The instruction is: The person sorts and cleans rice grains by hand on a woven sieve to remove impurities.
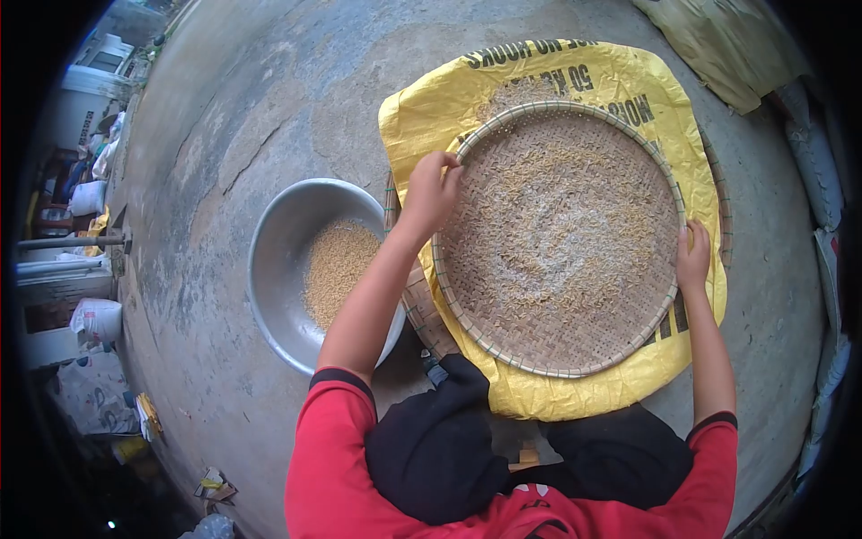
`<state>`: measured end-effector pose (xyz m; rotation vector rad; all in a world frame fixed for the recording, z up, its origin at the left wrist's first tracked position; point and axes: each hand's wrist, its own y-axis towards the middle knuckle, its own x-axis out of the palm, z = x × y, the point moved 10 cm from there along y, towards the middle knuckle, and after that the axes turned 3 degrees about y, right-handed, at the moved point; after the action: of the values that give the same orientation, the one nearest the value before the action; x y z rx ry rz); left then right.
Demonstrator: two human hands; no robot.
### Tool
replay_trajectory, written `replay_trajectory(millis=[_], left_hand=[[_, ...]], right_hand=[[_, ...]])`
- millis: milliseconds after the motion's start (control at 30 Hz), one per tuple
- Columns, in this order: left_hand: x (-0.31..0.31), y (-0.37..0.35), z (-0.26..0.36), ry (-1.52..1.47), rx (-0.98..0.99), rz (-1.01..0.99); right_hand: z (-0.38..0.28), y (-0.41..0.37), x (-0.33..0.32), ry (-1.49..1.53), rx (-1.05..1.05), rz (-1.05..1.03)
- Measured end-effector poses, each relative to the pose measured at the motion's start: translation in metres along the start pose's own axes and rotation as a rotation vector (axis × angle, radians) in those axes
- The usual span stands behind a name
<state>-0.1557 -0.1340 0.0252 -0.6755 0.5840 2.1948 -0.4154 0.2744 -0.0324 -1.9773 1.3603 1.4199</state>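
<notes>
A round woven winnowing tray (pixel 567 357) with a bound rim sits in front of my knees. My left hand (pixel 433 193) grips its rim at the upper left, and my right hand (pixel 693 258) holds the rim on the right side. Yellowish grain (pixel 620 256) lies scattered across the weave, with whitish bits mixed in near the middle. Under the tray spreads a yellow printed sack (pixel 417 112), with some pale chaff (pixel 521 92) on its far part. Another woven tray (pixel 422 305) partly shows beneath the sack.
Left of the tray stands a metal basin (pixel 274 269) with a heap of yellow grain (pixel 339 269). Filled sacks (pixel 727 45) line the right side. White buckets (pixel 96 319) and bags clutter the far left. The floor (pixel 206 225) is worn concrete.
</notes>
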Motion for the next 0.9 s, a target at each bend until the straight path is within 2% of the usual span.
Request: replay_trajectory(millis=[133, 200, 233, 300, 333, 400, 433, 567, 633, 733, 900], left_hand=[[-0.098, -0.049, -0.037, 0.301, -0.258, 0.210], [-0.131, -0.079, -0.067, 0.530, -0.417, 0.198], [-0.134, -0.091, -0.075, 0.536, -0.414, 0.196], [-0.150, -0.105, -0.073, 1.077, -0.467, 0.245], [-0.150, -0.104, -0.077, 1.078, -0.461, 0.246], [-0.127, -0.083, -0.050, 0.731, -0.178, 0.205], [-0.109, -0.072, -0.047, 0.547, -0.163, 0.092], [-0.040, -0.031, 0.010, 0.317, 0.085, -0.070], [-0.002, -0.016, 0.016, 0.153, 0.088, -0.202], [0.039, -0.005, 0.003, 0.180, -0.017, -0.267], [0.059, 0.002, -0.007, 0.236, -0.036, -0.245]], right_hand=[[0.003, 0.000, 0.001, 0.008, 0.017, -0.018], [0.002, 0.000, 0.000, 0.021, 0.021, -0.016], [0.002, 0.000, -0.001, 0.026, 0.021, -0.014], [0.002, -0.001, 0.000, 0.027, 0.025, -0.015], [0.001, -0.001, -0.001, 0.022, 0.025, -0.016], [0.001, -0.001, -0.001, 0.015, 0.031, -0.017], [0.001, 0.000, -0.001, 0.008, 0.031, -0.025], [0.002, 0.000, 0.000, 0.002, 0.015, -0.003], [0.002, 0.000, 0.000, 0.002, 0.015, -0.005], [0.003, 0.000, 0.001, -0.005, 0.010, -0.007], [0.002, 0.001, 0.000, 0.008, 0.011, -0.016]])
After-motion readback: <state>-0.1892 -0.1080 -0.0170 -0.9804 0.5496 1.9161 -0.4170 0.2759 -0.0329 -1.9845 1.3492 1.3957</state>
